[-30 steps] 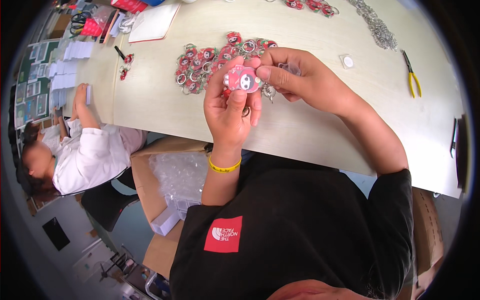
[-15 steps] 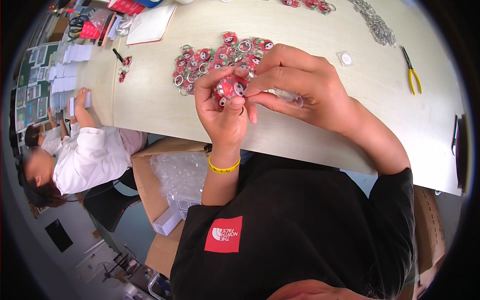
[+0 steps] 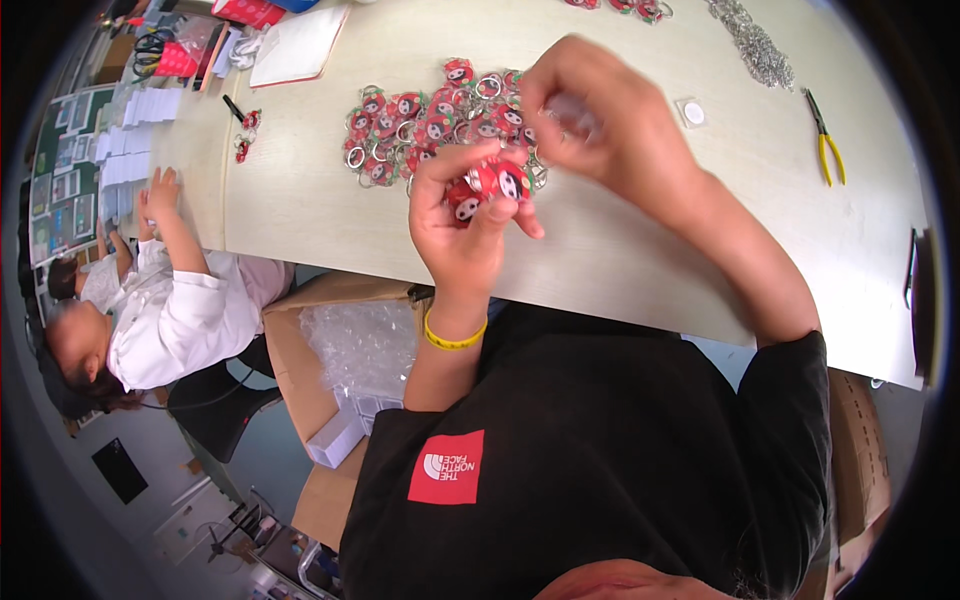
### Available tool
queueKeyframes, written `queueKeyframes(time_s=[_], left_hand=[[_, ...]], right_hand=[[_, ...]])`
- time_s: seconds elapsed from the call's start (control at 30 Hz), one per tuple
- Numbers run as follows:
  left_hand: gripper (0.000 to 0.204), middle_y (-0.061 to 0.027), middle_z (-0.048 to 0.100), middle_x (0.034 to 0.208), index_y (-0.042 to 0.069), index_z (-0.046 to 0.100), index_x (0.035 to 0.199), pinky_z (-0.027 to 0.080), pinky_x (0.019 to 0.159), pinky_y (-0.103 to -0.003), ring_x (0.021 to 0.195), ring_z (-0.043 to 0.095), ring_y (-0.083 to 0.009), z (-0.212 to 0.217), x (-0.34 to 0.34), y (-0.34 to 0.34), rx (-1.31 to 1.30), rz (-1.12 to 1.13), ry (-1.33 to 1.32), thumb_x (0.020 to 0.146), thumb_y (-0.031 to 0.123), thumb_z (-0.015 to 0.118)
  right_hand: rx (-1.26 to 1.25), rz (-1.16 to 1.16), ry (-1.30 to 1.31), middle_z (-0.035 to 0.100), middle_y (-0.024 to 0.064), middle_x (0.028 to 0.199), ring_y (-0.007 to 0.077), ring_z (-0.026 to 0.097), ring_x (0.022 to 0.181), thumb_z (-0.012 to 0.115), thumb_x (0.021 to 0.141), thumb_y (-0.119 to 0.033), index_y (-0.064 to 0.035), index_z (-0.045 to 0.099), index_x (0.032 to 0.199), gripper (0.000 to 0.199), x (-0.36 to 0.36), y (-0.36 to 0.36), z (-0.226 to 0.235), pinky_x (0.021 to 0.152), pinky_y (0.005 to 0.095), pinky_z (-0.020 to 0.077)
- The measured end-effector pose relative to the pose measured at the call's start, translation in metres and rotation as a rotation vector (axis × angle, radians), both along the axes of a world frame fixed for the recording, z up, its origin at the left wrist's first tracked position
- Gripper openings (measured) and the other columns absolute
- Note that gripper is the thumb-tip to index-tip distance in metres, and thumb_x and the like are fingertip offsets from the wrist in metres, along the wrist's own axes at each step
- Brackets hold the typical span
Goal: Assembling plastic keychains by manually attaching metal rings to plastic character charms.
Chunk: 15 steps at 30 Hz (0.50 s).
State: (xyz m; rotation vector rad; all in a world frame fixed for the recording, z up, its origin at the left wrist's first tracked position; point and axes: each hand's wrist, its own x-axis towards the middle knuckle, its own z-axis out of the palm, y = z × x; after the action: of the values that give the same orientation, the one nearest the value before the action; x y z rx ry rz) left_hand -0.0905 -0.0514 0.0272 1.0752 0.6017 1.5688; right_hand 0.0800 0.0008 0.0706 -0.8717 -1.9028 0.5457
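Observation:
My left hand point(image 3: 455, 215) is closed around a few red keychain charms point(image 3: 512, 185) printed with a cartoon face, gripped between thumb and fingers. My right hand point(image 3: 600, 125) is raised to the right of it, apart from the charms and smeared by motion. Its fingers are curled around crumpled clear plastic film point(image 3: 575, 115). Just beyond my left hand lies a pile of similar red keychains point(image 3: 437, 127) with metal split rings; part of the pile is hidden behind my hands.
Yellow-handled pliers point(image 3: 824, 145) lie at the right, below a heap of silver chains point(image 3: 755, 45). A small white round piece point(image 3: 692, 113) rests nearer. Farther left are a notebook point(image 3: 298, 50) and a black pen point(image 3: 234, 108). An open carton point(image 3: 300, 375) stands beside me; a co-worker point(image 3: 185, 320) sits left.
My right hand has lifted up and away from the left hand, still with the clear film. My left hand has shifted slightly right and toward me with the charms.

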Motion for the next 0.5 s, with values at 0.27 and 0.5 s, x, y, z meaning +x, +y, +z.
queueKeyframes(time_s=[0.27, 0.5], left_hand=[[0.042, -0.0181, 0.062, 0.108, 0.0, 0.05, 0.119, 0.056, 0.05, -0.026, 0.081, 0.065, -0.0187, -0.003, -0.007, 0.006, 0.006, 0.001, -0.094, 0.086, 0.016, 0.07], [0.043, -0.0171, 0.06, 0.11, 0.0, 0.05, 0.119, 0.058, 0.053, -0.027, 0.086, 0.065, -0.0194, -0.003, -0.004, 0.007, 0.086, 0.084, 0.008, 0.084, 0.012, 0.072]], right_hand=[[-0.035, 0.264, 0.109, 0.062, 0.0064, 0.09, 0.0252, 0.061, 0.084, 0.076, 0.074, -0.007, -0.0076, 0.066, 0.091, 0.02, -0.005, -0.012, 0.006, 0.072, 0.0341, 0.0512], [-0.017, 0.236, 0.071, 0.06, 0.0037, 0.087, 0.0228, 0.061, 0.076, 0.074, 0.074, -0.006, -0.008, 0.064, 0.09, 0.019, -0.007, -0.016, 0.006, 0.065, 0.0327, 0.0514]])
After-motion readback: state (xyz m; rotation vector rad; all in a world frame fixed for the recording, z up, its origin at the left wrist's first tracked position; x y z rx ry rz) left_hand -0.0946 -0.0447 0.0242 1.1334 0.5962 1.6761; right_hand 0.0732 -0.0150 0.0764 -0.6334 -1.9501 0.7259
